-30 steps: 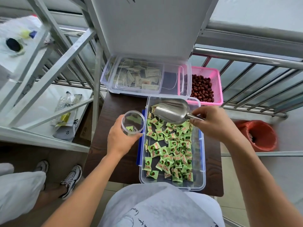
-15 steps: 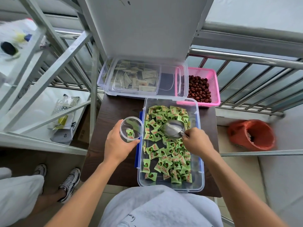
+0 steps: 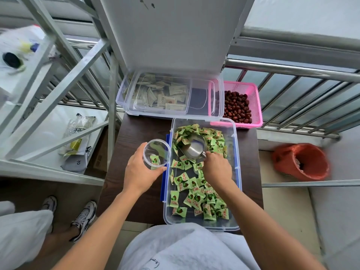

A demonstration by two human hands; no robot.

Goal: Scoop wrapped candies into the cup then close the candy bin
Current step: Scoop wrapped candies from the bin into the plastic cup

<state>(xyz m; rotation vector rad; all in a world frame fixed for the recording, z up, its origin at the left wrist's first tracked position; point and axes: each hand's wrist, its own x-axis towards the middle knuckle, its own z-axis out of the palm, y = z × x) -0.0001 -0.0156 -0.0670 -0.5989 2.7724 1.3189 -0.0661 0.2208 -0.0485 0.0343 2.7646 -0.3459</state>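
**Drive the scoop low, then tip over the cup**

On the dark bench [image 3: 136,131] the open candy bin [image 3: 238,172] sits before us, with green wrapped candies [image 3: 196,197] spread over its floor. Our right grip [image 3: 217,168] is clamped on the handle of the metal scoop [image 3: 194,148], whose mouth lies in the far heap. Our left grip [image 3: 139,173] is wrapped round the clear cup [image 3: 156,151] just beside the bin's left wall, and one candy [image 3: 154,160] lies inside. We should push the scoop low into the heap and lift it level. Then we should bring the cup's rim under its lip before tipping, as we judge loose wrappers slide off easily.

Green-wrapped candies [image 3: 196,195], pink basket [image 3: 253,106]
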